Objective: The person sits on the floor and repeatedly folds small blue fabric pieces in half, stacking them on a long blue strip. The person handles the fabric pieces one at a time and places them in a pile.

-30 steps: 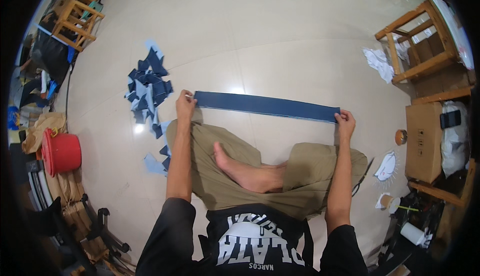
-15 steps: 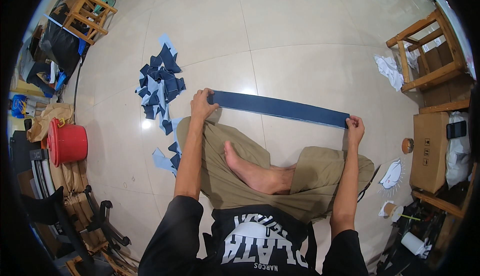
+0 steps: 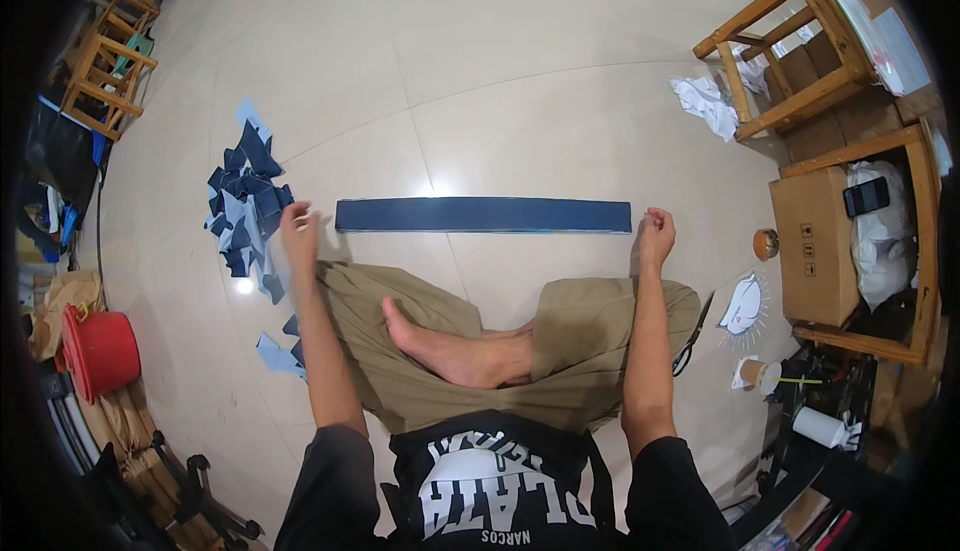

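Observation:
A long dark blue fabric strip (image 3: 483,216) lies flat and nearly straight on the floor beyond my crossed legs. My left hand (image 3: 300,233) is past the strip's left end, slightly blurred, its fingers apart and holding nothing. It is close to a heap of dark and light blue fabric pieces (image 3: 245,196) on the floor at left. Just off the strip's right end is my right hand (image 3: 656,236), fingers curled together with nothing in them and not touching the fabric.
More blue scraps (image 3: 280,355) lie beside my left knee. At far left stands a red bucket (image 3: 100,353). A wooden stool (image 3: 800,61), a cardboard box (image 3: 815,246), a tape roll (image 3: 765,243) and a cup (image 3: 765,378) are on the right.
Both hands have let go of the strip, which now lies level on the floor. My left hand has moved left toward the fabric heap. The view has shifted to the right.

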{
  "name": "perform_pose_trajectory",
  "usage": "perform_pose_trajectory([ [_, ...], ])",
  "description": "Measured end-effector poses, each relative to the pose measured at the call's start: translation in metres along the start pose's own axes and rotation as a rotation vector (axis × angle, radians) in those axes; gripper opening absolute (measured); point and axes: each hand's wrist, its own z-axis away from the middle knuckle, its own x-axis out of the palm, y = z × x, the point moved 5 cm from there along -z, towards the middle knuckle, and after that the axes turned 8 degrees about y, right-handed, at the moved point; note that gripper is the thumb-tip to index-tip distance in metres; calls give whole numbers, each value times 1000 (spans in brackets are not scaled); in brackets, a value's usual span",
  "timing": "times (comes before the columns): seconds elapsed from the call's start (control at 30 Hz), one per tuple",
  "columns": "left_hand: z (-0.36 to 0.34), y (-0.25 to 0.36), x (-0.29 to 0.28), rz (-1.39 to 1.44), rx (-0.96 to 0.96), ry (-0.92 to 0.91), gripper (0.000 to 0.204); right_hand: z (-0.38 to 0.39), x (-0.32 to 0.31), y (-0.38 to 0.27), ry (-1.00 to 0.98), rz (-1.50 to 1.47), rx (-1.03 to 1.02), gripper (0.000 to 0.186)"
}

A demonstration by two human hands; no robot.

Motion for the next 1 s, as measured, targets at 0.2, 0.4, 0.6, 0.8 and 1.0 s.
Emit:
perform_pose_trajectory([
  [0.2,38,-47,-93,-73,-74,271,26,4,0,-5,-25,34,25,13],
  [0.4,83,-127,-148,-560,-105,130,36,-1,13,8,-75,94,-84,11],
  [0.6,104,-24,-147,-4,-147,227,16,12,9,-6,-208,166,-193,11],
  [0.8,146,122,-138,415,-265,-165,16,116,43,-89,-599,5,-187,12],
  [1.0,170,204,-106,849,-357,-438,29,304,71,-161,-1488,-413,134,30],
])
